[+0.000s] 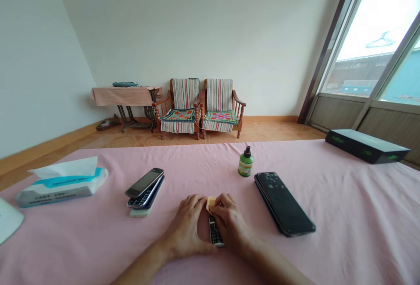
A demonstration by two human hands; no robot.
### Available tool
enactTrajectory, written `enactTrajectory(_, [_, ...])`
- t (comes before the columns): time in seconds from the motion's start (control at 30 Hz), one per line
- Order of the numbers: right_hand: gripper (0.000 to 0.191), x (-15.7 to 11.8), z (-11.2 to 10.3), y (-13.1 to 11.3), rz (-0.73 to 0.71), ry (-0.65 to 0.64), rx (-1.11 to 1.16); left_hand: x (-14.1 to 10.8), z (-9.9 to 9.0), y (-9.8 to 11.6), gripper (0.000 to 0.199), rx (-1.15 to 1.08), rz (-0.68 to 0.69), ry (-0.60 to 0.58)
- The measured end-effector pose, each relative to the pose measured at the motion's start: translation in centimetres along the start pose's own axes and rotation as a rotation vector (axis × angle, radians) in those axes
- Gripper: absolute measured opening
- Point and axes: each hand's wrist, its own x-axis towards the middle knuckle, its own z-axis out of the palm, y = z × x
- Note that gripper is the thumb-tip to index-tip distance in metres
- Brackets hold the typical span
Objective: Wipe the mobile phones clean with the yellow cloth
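Observation:
A small keypad phone (215,233) lies on the pink cloth (183,171) between my hands, its upper part covered. My left hand (186,228) steadies it, with the thumb at the lower end and the fingers by the upper end. Pinched in the fingers of my right hand (231,223) is a small yellow piece (210,204), pressed on the upper part of the phone. To the left, several phones (146,186) are stacked askew. On the right lies a large black phone (285,204) on top of another, and a green spray bottle (246,162) stands behind.
A tissue pack (65,184) lies at the left, beside a white rounded object (8,220) at the edge. A black and white box (366,146) is at the far right. Two wooden chairs (219,116) and a small covered table (123,96) stand by the wall.

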Motion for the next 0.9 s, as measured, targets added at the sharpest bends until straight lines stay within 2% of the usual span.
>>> enactTrajectory(0.17, [0.026, -1.5, -0.3, -0.5, -0.035, -0.067, 0.042, 0.0, 0.3, -0.3, 0.098, -0.005, 0.026, 0.018])
enactTrajectory(0.43, [0.028, 0.3, 0.0, 0.7, 0.025, 0.02, -0.039, 0.0, -0.1, -0.1, 0.099, -0.014, -0.002, -0.01])
enactTrajectory(0.6, [0.028, -0.7, 0.0, 0.0, 0.033, -0.033, 0.005, 0.0, -0.1, 0.0, 0.099, -0.022, -0.008, -0.01])
enactTrajectory(0.8, [0.034, 0.9, -0.6, -0.3, -0.014, -0.037, -0.076, 0.1, 0.1, 0.1, 0.1, -0.023, -0.031, -0.004])
enactTrajectory(0.9, [0.032, 0.8, -0.6, -0.5, 0.004, -0.054, -0.075, 0.1, 0.2, 0.1, 0.095, -0.022, -0.017, 0.002])
